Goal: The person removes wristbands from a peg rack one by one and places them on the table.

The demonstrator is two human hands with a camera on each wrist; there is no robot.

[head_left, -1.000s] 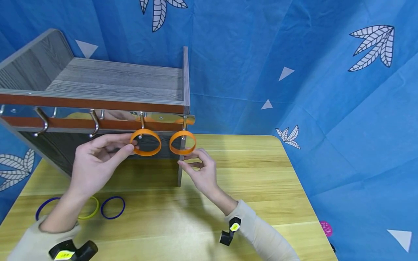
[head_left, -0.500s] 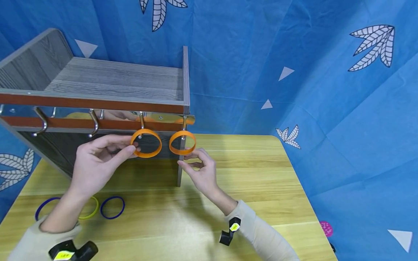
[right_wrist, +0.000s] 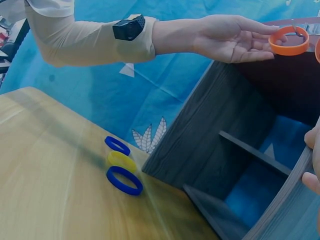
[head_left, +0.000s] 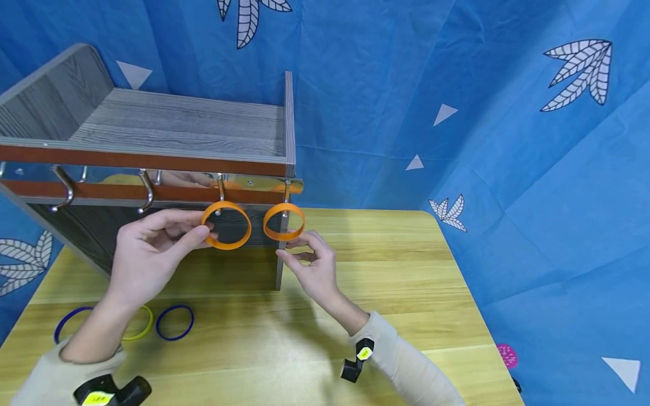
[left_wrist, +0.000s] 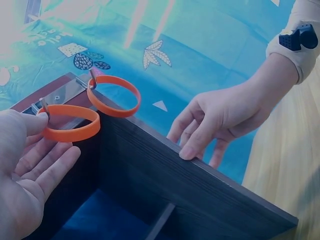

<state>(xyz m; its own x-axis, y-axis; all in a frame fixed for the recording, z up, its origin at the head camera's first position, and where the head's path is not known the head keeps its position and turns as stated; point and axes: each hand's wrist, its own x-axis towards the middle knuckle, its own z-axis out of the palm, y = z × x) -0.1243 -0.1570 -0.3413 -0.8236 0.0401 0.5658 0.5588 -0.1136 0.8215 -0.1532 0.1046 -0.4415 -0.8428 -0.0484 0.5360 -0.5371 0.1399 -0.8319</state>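
My left hand (head_left: pixel 149 254) pinches the left side of an orange wristband (head_left: pixel 226 246) between thumb and fingers. This band hangs around a metal hook (head_left: pixel 220 186) on the shelf's rail. A second orange wristband (head_left: pixel 265 225) hangs on the end hook (head_left: pixel 287 192) to the right. Just below that one, my right hand (head_left: pixel 315 270) holds the front edge of the side panel (left_wrist: pixel 200 177), thumb on one face and fingers toward the other. In the right wrist view only its fingertips (right_wrist: pixel 312 182) show.
The grey wooden shelf (head_left: pixel 178 121) stands at the back left, with two bare hooks (head_left: pixel 147 192) left of the bands. Near my left forearm, a yellow wristband (right_wrist: pixel 121 161) and two blue wristbands (right_wrist: pixel 125 187) lie on the wooden table (head_left: pixel 406 282). Blue cloth (head_left: pixel 381 84) hangs behind.
The wristband in my left hand has tipped slightly, its lower edge now a little lower. My right hand and the other orange wristband stay where they were.
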